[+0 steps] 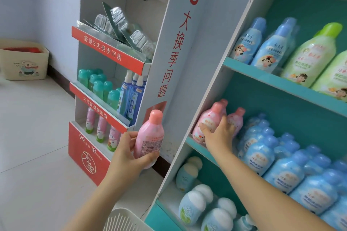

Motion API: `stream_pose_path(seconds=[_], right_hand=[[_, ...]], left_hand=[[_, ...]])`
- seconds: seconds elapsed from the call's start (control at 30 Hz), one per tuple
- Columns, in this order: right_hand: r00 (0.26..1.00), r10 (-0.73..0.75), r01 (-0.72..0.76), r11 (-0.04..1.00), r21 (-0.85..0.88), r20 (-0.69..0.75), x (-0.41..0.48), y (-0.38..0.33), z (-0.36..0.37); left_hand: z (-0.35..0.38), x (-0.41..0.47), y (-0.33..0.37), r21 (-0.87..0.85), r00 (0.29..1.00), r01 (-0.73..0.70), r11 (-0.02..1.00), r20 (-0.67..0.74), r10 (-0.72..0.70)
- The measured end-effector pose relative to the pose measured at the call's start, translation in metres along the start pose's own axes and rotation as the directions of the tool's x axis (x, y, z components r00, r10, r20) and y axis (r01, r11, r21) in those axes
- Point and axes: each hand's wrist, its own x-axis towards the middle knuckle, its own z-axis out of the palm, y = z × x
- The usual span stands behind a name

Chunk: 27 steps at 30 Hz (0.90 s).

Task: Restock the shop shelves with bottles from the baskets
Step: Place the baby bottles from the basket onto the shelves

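Hovering near the slatted white plastic basket (124,219), the left hand (129,154) curls round a smooth, rounded pink bottle (150,137), probably kept ready for shelving next. Farther in, the right hand (217,133) grips a second pink bottle (206,122), glossy and upright on the teal shelf (197,146), seemingly seating it beside the side wall.

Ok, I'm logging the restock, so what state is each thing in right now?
left hand: grips the spare pink bottle.
spare pink bottle: capped, upright, in the air.
right hand: grips the shelf pink bottle.
shelf pink bottle: capped, standing at the left end of the middle shelf.
blue bottles: capped, upright, packed together.
white basket: only its rim shows.
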Motion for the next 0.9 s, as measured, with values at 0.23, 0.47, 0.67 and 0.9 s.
stream_pose_path(seconds=[0.23, 0.47, 0.67, 0.9], right_hand=[[0.946, -0.32, 0.302, 0.928, 0.218, 0.052, -0.061, -0.012, 0.002], [0.838, -0.186, 0.022, 0.951, 0.31, 0.512, -0.096, -0.033, 0.01], [0.899, -0.024, -0.108, 0.955, 0.275, 0.437, -0.108, -0.035, 0.014], [0.891, 0.132, -0.341, 0.828, 0.446, 0.435, -0.106, -0.023, 0.023]], left_hand=[[0.008, -0.005, -0.005, 0.09, 1.0, -0.02, 0.996, 0.006, 0.02], [0.022, -0.011, -0.012, 0.177, 0.995, -0.092, 0.98, -0.011, 0.095], [0.032, -0.019, -0.015, 0.317, 0.977, -0.174, 0.932, -0.064, 0.204], [0.036, -0.019, -0.011, 0.488, 0.959, -0.23, 0.842, -0.036, 0.283]])
